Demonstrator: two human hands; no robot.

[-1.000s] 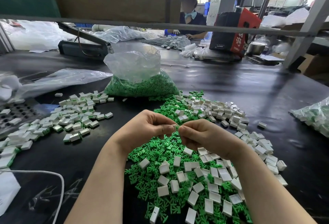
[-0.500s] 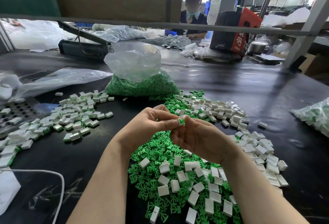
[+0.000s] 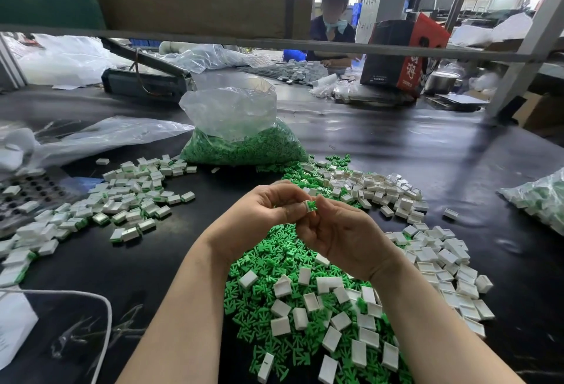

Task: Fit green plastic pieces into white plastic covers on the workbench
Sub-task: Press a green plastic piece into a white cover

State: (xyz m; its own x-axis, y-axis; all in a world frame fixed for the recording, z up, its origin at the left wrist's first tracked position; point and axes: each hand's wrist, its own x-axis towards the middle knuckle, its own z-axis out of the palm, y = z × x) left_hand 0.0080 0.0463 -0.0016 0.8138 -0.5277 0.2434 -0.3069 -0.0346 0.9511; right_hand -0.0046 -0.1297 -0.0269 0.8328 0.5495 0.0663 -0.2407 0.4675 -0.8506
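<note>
Hands together above the pile: left hand [image 3: 262, 215] and right hand [image 3: 345, 237] meeting fingertip to fingertip, pinching one white cover [image 3: 305, 204] with a green piece [image 3: 312, 206] against it, raised off the workbench [image 3: 427, 164]. Below, loose green pieces and covers heaped. Left, finished units [image 3: 128, 200] scattered. Behind, bag [image 3: 241, 139] of green pieces.

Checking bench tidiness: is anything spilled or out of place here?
Yes. Loose green pieces lie spilled on the black bench beside the bag of green pieces, and white covers are scattered among them rather than kept apart.
</note>
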